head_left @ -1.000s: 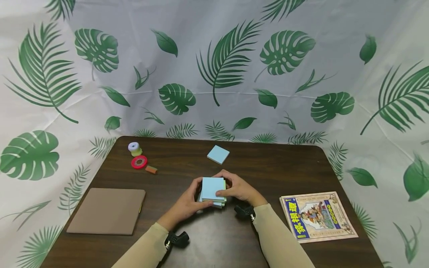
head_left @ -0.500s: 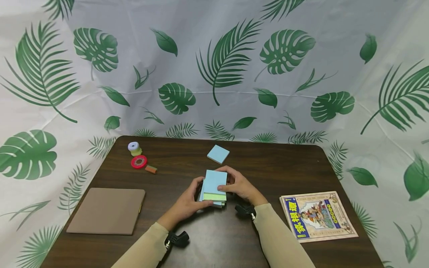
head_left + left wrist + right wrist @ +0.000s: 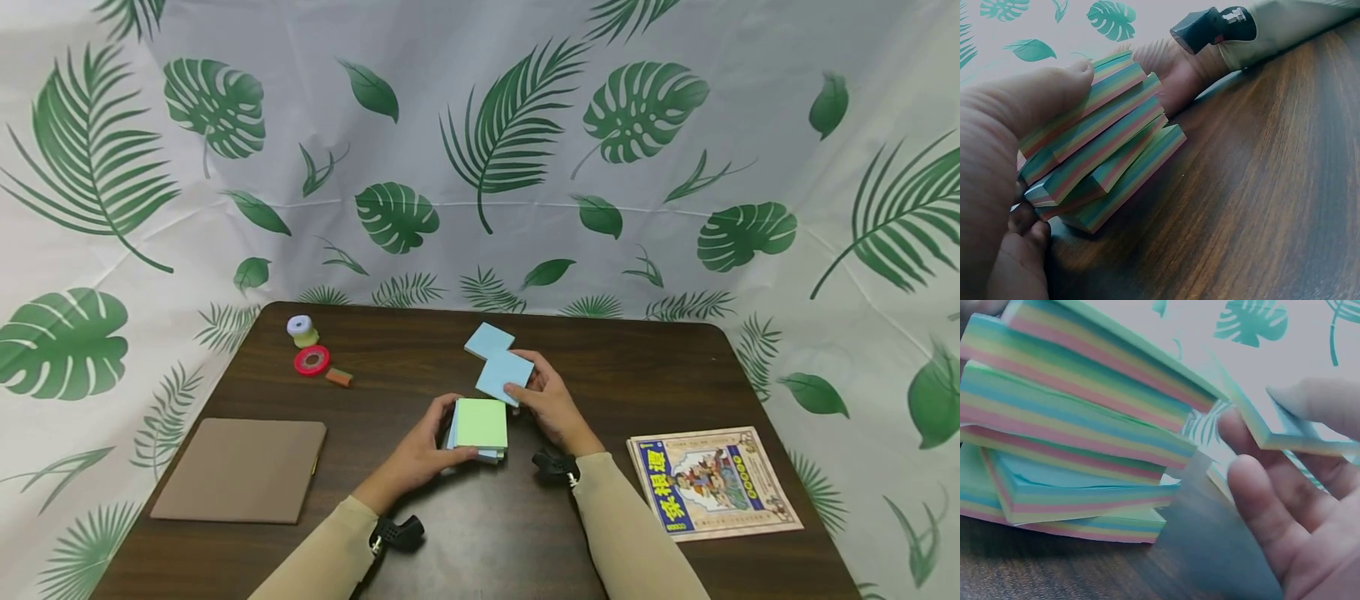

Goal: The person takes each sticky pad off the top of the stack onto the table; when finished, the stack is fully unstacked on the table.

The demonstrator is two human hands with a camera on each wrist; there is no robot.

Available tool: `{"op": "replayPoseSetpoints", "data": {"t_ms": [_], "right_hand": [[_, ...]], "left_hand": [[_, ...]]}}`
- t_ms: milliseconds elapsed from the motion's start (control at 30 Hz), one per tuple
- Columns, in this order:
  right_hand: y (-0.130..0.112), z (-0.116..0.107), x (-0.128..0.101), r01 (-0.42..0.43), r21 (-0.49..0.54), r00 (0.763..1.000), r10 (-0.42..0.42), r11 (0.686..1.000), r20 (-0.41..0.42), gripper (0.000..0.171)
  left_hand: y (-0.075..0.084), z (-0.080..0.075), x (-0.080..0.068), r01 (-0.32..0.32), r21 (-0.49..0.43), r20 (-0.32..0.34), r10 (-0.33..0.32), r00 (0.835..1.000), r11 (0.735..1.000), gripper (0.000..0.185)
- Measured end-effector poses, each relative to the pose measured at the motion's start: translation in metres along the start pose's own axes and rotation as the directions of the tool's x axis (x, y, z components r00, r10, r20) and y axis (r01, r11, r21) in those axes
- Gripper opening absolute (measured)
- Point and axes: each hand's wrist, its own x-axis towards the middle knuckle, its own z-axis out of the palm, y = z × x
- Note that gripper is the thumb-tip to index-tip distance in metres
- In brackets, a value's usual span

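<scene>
From the head view, I sit at a dark wood table (image 3: 645,375) with rounded corners, boxed in on three sides by a white cloth (image 3: 480,125) printed with green palm and monstera leaves. My left hand (image 3: 420,446) curls around the near left side of a stack (image 3: 480,429) of sticky pads at the table's middle, its top sheet green. My right hand (image 3: 551,400) pinches a thin blue pad (image 3: 504,377), lifted just beyond the stack and tilted. Right behind it a second blue pad (image 3: 488,340) lies flat on the wood. At the far left stand a small spool (image 3: 302,331), a red tape ring (image 3: 311,361) and a little brown block (image 3: 338,377). A brown folder (image 3: 238,470) lies near left, a picture book (image 3: 712,483) near right.

From the left wrist, my thumb (image 3: 1041,94) presses the top edge of the stack (image 3: 1104,162), whose striped pads sit fanned out of line on the grained table (image 3: 1272,200); the leafy cloth (image 3: 1054,25) shows beyond.

From the right wrist, the stack (image 3: 1072,444) rests on the table (image 3: 1035,569) to the left, and my fingers (image 3: 1266,500) hold the blue pad (image 3: 1285,434) by its edge, clear of the stack, against the cloth (image 3: 1254,325)
</scene>
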Motion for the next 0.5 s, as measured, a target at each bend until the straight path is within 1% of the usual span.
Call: {"op": "replayPoseSetpoints", "data": {"t_ms": [100, 167, 267, 367, 433, 500], "right_hand": [[-0.001, -0.003, 0.002, 0.037, 0.042, 0.997, -0.034, 0.998, -0.072, 0.066], [-0.001, -0.005, 0.004, 0.063, 0.053, 0.990, -0.056, 0.997, -0.131, 0.070], [-0.001, -0.009, 0.005, 0.101, 0.046, 0.968, -0.088, 0.994, -0.237, 0.075], [-0.002, -0.012, 0.005, 0.136, 0.031, 0.930, -0.117, 0.990, -0.347, 0.077], [-0.003, -0.014, 0.006, 0.159, 0.033, 0.899, -0.131, 0.987, -0.417, 0.072], [-0.004, -0.016, 0.007, 0.179, 0.025, 0.864, -0.144, 0.984, -0.483, 0.063]], "left_hand": [[0.000, 0.000, 0.000, -0.003, -0.007, 0.007, 0.003, 1.000, 1.000, 0.089], [0.000, 0.000, 0.000, -0.007, -0.010, 0.012, 0.007, 1.000, 1.000, 0.089], [0.000, 0.000, 0.000, -0.001, -0.008, 0.017, 0.001, 1.000, 1.000, 0.090], [0.000, 0.000, 0.000, 0.006, 0.005, 0.015, -0.006, 1.000, 1.000, 0.090], [0.000, 0.000, 0.000, 0.013, 0.006, 0.013, -0.013, 1.000, 1.000, 0.090], [0.001, 0.001, 0.000, 0.017, 0.005, 0.010, -0.017, 1.000, 1.000, 0.090]]}}
